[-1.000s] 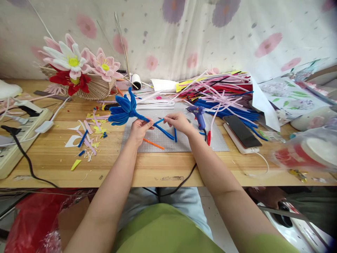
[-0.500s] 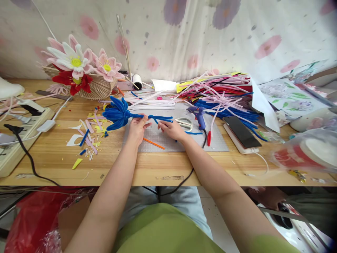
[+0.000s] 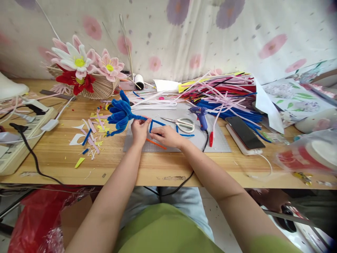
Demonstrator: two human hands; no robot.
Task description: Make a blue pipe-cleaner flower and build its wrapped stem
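Observation:
A blue pipe-cleaner flower (image 3: 119, 114) lies on its side in the air, petals pointing left. My left hand (image 3: 140, 130) pinches its wrapped stem just behind the bloom. From the stem a blue pipe cleaner (image 3: 151, 125) bends down toward my right hand (image 3: 166, 136), whose closed fingers grip its lower end. The stem's thin tail (image 3: 158, 122) runs on past both hands to the right. Underneath is a grey cutting mat (image 3: 221, 144). An orange pipe cleaner (image 3: 157, 144) rests by my left hand, and white-handled scissors (image 3: 185, 125) lie beyond my right.
A blue glue gun (image 3: 199, 115) stands right of the scissors, its cord trailing over the table edge. Bundled pipe cleaners (image 3: 223, 88) and a phone (image 3: 244, 133) are farther right. Scraps (image 3: 92, 135) litter the left, near a power strip (image 3: 39, 123) and finished flowers (image 3: 79, 63).
My right hand has moved down and toward my left hand, drawing the blue strand away from the stem. The flower's bloom has tipped slightly, and more of the scissors shows.

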